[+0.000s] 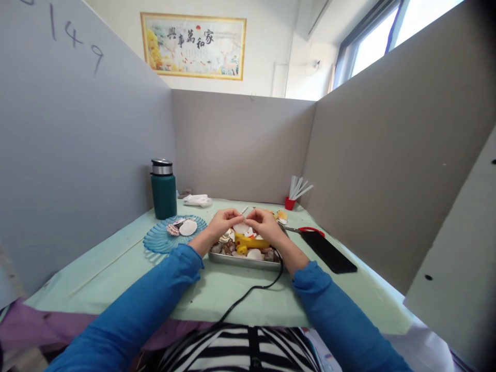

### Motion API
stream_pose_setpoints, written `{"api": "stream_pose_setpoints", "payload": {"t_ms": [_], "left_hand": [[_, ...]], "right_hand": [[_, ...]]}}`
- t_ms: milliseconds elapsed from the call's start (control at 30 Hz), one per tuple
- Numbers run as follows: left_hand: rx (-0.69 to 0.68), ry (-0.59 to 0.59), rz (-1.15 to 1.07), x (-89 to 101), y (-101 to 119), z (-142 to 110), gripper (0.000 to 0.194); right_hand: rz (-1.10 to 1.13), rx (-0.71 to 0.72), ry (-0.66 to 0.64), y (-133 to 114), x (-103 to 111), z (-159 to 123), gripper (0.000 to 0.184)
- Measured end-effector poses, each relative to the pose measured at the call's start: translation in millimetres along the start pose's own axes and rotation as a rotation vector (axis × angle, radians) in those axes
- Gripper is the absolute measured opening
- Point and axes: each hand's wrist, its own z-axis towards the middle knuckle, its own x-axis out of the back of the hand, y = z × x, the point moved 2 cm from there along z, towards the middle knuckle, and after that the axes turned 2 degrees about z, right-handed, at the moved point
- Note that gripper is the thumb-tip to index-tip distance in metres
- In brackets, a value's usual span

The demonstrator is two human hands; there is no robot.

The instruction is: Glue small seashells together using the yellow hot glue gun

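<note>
Your left hand (223, 221) and right hand (266, 224) both have a pinched grip on a white round piece (241, 228) — held between fingertips, over the metal tray (242, 261). In the tray, below your hands: a yellow holder (251, 242) and assorted shells (225, 251). Outward on the worktop (194, 294): blue plate (155, 238) and green bottle (164, 196) left; red-handled scissors (313, 229) and black flat object (329, 252) right — red cup (290, 203) beyond, black cable (250, 290) in front.
</note>
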Motion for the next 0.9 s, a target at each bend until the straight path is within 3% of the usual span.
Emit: {"api": "stream_pose_setpoints", "payload": {"t_ms": [400, 567, 900], "left_hand": [[-0.016, -0.013, 0.057, -5.4, -1.1, 1.6, 0.046], [-0.077, -0.005, 0.087, -4.5, -3.8, 3.0, 0.041], [-0.026, 0.007, 0.049, -5.6, -4.3, 4.6, 0.039]], "right_hand": [[0.009, -0.005, 0.042, 8.2, 3.5, 2.6, 0.022], [-0.019, 0.006, 0.060, 10.1, 2.9, 3.4, 0.022], [-0.291, 0.212, 0.113, 3.3, 1.8, -0.1, 0.018]]}}
